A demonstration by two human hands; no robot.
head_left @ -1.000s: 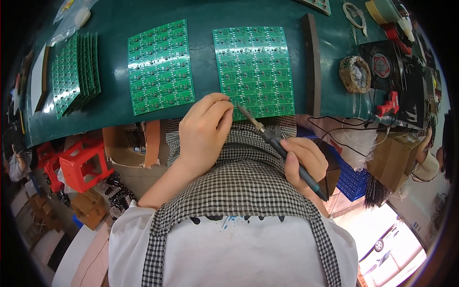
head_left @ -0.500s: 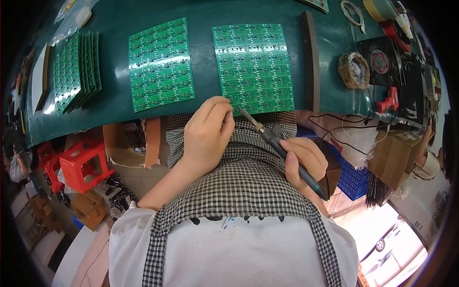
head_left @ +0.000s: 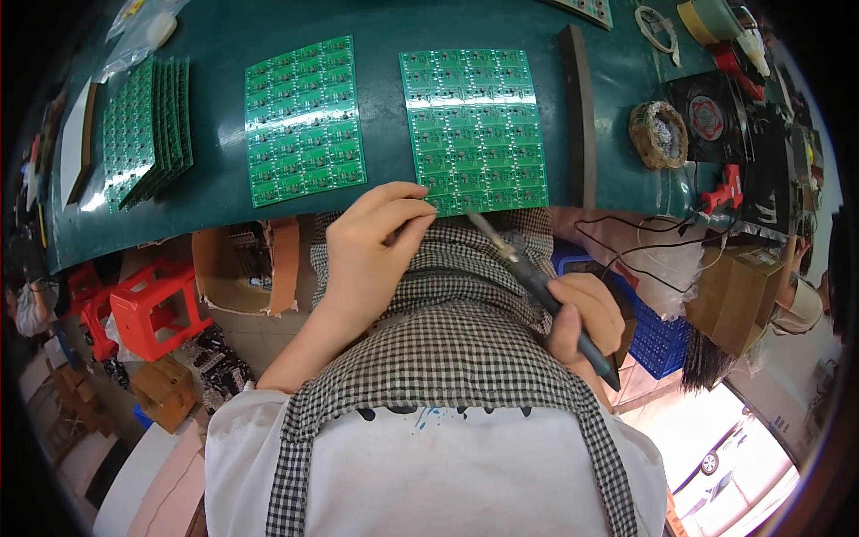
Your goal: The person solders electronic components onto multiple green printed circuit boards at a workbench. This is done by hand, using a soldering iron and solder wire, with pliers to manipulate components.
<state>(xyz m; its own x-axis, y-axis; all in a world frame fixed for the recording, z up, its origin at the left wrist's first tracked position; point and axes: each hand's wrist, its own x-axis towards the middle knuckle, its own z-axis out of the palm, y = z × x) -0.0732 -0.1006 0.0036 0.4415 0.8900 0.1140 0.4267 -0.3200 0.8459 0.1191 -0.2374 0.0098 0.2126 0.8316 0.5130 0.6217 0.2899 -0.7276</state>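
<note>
1. At far left, a white-faced slab (head_left: 79,143) with a brown edge lies slanted beside a stack of green circuit panels (head_left: 148,134), thin sheets fanned upright with narrow gaps between them.

2. Next along, a single flat panel (head_left: 304,125), its glossy surface dotted with small parts, rests on the smooth green tabletop (head_left: 383,107); a strip of that surface separates it from the next sheet.

3. A bare left hand (head_left: 376,242) bends in over the table's front edge, thumb and fingers drawn close together at the near left corner of the work panel; whether they pinch anything cannot be told.

4. The work panel (head_left: 474,134), a rectangular grid of small boards, lies at centre right, its near edge at the table's front edge and a bright band of glare across it.

5. A slim soldering iron (head_left: 537,285), metal-tipped and dark-handled, slants across a checked apron (head_left: 429,340), gripped by the curled fingers of the right hand (head_left: 586,313). Its blurred tip sits by the panel's near edge; contact is unclear.

6. Rightward, past a narrow green gap, stands a straight dark bar (head_left: 580,116); farther over sits a rough, round brown bowl (head_left: 658,134) with silvery contents.
</note>
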